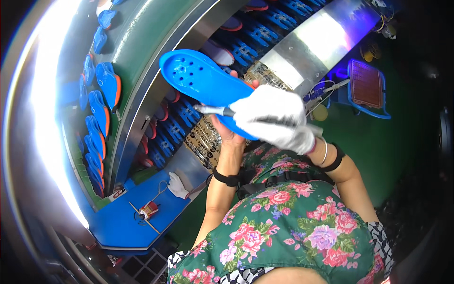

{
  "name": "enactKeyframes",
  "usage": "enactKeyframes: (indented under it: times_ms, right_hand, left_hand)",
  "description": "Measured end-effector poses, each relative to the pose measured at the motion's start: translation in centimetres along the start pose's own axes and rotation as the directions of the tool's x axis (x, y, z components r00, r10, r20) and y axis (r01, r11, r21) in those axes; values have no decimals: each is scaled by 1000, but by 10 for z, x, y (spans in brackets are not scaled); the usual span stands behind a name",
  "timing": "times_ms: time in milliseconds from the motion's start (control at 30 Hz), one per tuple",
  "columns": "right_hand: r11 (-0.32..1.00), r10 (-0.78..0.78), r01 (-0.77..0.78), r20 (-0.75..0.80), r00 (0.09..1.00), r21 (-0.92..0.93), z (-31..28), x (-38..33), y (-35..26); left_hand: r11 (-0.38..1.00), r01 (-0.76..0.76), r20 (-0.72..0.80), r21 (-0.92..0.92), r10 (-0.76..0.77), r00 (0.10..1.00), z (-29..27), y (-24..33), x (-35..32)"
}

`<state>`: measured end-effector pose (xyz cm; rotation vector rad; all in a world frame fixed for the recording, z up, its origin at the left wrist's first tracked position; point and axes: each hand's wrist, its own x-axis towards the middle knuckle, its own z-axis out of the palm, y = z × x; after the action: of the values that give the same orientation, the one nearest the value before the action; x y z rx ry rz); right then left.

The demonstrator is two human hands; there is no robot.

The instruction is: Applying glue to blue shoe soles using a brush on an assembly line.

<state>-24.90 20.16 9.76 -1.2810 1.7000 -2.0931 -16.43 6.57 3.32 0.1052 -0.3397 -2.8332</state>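
Note:
My left hand (226,131) holds a blue perforated shoe insole (201,78) from underneath, its toe end pointing up and left. My right hand (275,117), in a white glove, is closed around a slim grey pen-like tool (215,110) whose tip rests against the lower edge of the insole. Both hands are raised in front of my chest, above the conveyor.
A curved conveyor (142,57) carries blue and orange insoles (109,85) on the left, and a belt of blue racks (182,116) runs beside it. A blue ledge (127,222) holds a white glove (178,185) and a small red item. A blue tray (365,84) lies at right.

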Motion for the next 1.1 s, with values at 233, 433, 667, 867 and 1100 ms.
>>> enactKeyframes:
  times_ms: [233,433,667,867,1100]
  right_hand:
    - [955,-183,198,88,979,-219,10,-12,1]
    - [997,-54,55,21,998,-52,-9,-2,7]
    - [999,-18,21,145,989,-25,-9,-10,1]
    - [966,-164,211,276,947,-152,-5,-18,0]
    - [972,-157,190,222,962,-138,-14,-9,4]
  left_hand:
    - [996,-12,-61,91,18,998,3,8,12]
    - [983,-39,-10,-180,38,999,13,9,18]
    - [998,63,78,-19,-61,995,2,23,15]
    - [995,104,20,7,-104,994,-2,29,17]
    - [980,155,-51,127,-150,987,2,42,17]
